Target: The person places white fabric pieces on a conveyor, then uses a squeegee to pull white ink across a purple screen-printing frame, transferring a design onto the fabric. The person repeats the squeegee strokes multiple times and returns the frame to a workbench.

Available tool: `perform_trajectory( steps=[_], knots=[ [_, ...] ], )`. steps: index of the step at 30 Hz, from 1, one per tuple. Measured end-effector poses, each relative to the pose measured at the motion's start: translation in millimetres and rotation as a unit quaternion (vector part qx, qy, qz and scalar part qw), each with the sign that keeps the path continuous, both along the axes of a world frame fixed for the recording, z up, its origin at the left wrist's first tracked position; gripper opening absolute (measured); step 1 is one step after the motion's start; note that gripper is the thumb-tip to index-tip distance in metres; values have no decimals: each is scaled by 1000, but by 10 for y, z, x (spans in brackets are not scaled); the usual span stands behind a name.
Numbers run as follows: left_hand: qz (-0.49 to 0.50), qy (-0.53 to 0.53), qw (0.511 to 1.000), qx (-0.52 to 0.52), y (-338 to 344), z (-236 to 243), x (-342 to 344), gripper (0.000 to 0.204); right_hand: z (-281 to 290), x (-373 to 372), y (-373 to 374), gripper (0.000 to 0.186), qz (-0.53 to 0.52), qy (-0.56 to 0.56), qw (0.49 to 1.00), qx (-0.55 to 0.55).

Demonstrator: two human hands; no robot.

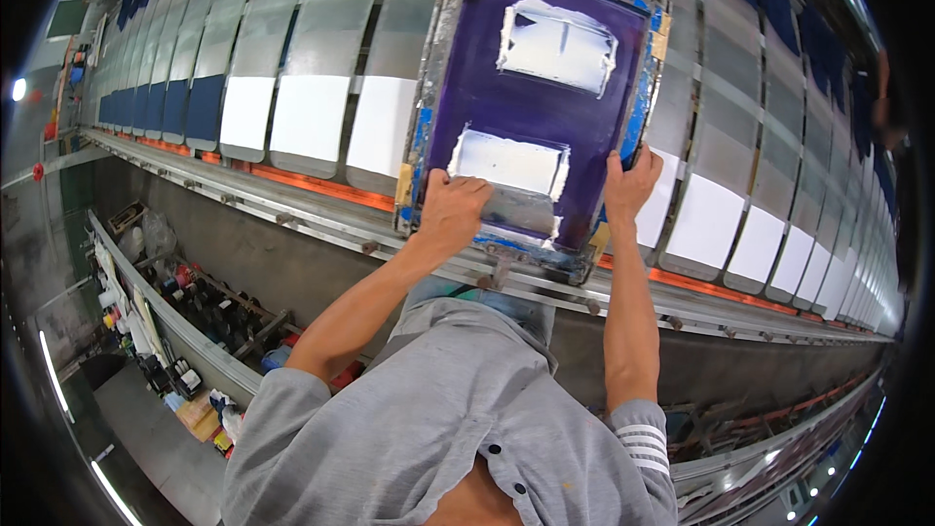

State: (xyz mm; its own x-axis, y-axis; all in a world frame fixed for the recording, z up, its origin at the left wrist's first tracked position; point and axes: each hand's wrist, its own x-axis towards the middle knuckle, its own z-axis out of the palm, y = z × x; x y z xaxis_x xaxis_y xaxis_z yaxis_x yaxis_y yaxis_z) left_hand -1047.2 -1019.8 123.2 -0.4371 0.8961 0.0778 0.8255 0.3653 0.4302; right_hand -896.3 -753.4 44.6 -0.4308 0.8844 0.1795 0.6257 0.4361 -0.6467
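Note:
A blue-framed printing screen [435,88] with purple mesh and two white ink patches lies on the long table. My left hand [454,206] grips a squeegee [519,209] at the near end of the screen, beside the lower white patch. My right hand [628,185] holds the screen's right frame edge near its front corner, fingers curled over the frame.
White fabric panels [310,119] and dark blue ones [205,107] lie in rows on slanted grey boards along the table. A metal rail [292,205] with an orange strip runs along the front. A lower shelf [185,331] at left holds bottles and cans.

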Motion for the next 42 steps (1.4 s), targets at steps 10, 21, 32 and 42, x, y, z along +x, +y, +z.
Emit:
perform_trajectory(
  steps=[10, 21, 32, 42],
  knots=[
    [-7, -44, 996, -80, 54, -107, -100, 10, -302, -18, 7, 56, -2, -89, 995, 48],
    [1, -35, 980, -198, 442, -2, -562, 31, 1111, -574, -181, 40, 345, -96, 934, -25],
    [-8, -42, 994, -105, 141, -143, -253, 23, 674, -195, -1010, 17, 394, -169, 903, 37],
    [-21, -47, 985, -167, 787, -29, -797, 30, 739, -693, -422, 18, 388, -188, 902, -1]
  ],
)
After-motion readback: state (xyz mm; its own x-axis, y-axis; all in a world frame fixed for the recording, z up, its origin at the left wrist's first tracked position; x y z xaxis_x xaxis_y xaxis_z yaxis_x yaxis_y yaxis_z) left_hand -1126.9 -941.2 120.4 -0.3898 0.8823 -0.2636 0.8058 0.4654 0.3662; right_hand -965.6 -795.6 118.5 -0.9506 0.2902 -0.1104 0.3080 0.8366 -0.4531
